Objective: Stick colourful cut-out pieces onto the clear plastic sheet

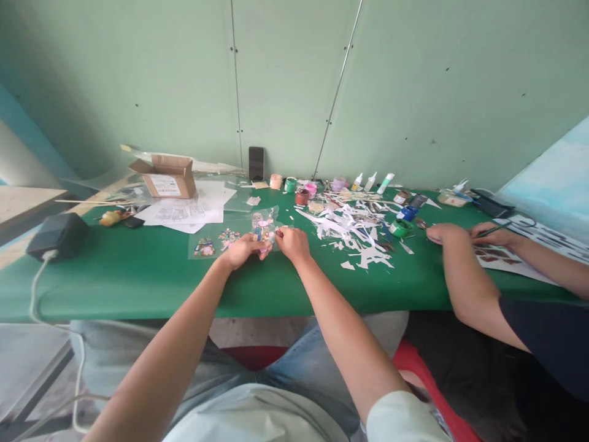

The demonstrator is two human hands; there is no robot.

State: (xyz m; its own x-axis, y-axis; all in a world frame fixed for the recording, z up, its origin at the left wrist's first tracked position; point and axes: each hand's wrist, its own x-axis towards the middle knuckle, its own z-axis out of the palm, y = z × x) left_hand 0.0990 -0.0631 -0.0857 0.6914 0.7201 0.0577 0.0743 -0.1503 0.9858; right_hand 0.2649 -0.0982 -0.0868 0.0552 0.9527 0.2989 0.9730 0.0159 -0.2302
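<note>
My left hand (243,250) is closed, thumb on top, on the lower edge of a small clear plastic piece with a colourful printed figure (262,222). Right beside it, my right hand (294,244) is pinched shut at the piece's right edge; a small dark tip shows at its fingers, too little to name. Under and left of my left hand lies a clear plastic sheet (196,239) carrying small colourful cutouts (205,247). Both hands are just above the green tabletop (257,294).
White paper scraps (359,227) lie heaped to the right, among open paint jars (402,228) and glue bottles (358,182). A cardboard box (171,178) sits on printed papers (216,205). A phone (256,163) leans on the wall. At right, a co-worker's hands (492,236) hold scissors.
</note>
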